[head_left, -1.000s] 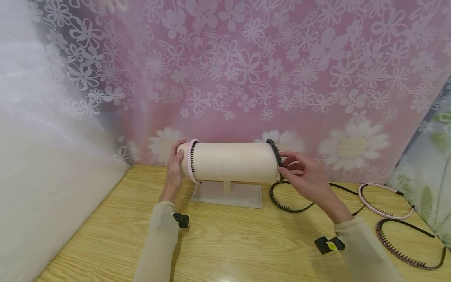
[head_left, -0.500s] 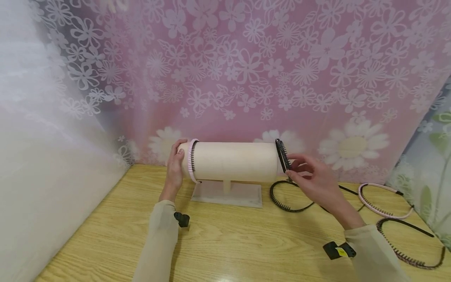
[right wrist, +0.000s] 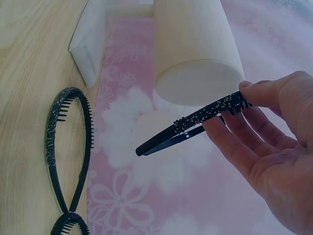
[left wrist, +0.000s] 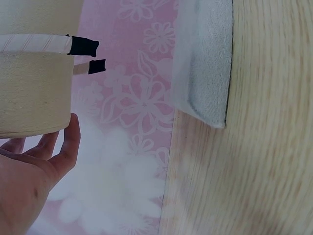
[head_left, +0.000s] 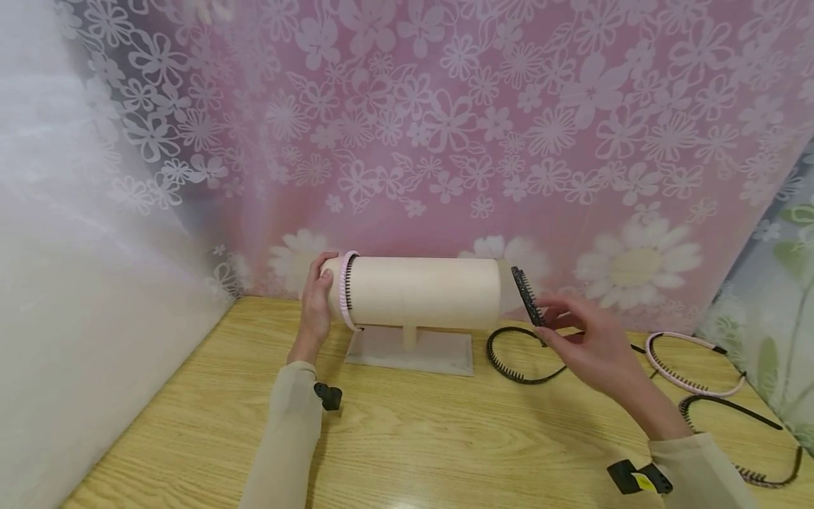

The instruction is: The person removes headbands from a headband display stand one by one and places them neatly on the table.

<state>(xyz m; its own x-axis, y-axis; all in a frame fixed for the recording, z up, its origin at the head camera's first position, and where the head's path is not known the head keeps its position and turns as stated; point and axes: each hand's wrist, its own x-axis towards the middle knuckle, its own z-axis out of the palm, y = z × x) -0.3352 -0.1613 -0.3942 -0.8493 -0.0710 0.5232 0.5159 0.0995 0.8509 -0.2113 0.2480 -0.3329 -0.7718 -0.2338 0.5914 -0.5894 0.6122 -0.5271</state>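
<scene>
A cream padded headband stand [head_left: 426,290], a horizontal roll on a post, stands near the back of the table. My left hand [head_left: 314,300] cups the roll's left end, thumb at the front and fingers curving over the end, as the left wrist view [left wrist: 39,166] also shows. Close by, a pink headband [head_left: 345,293] with dark comb teeth and black tips [left wrist: 84,46] goes round the roll. Between thumb and fingers, my right hand [head_left: 591,343] pinches a black glittery toothed headband [head_left: 526,297]. That headband is off the roll's right end, apart from it in the right wrist view [right wrist: 203,115].
On the table [head_left: 407,431], a black toothed headband [head_left: 509,371] lies under my right hand, partly overlapping another dark one. Further right lie a pink headband [head_left: 674,378] and a dark pinkish one [head_left: 791,470]. A flowered pink curtain [head_left: 413,141] hangs behind the stand.
My right hand has slid the black glittery headband off the roll's right end and moved it right and slightly down. The left hand and stand have stayed in place.
</scene>
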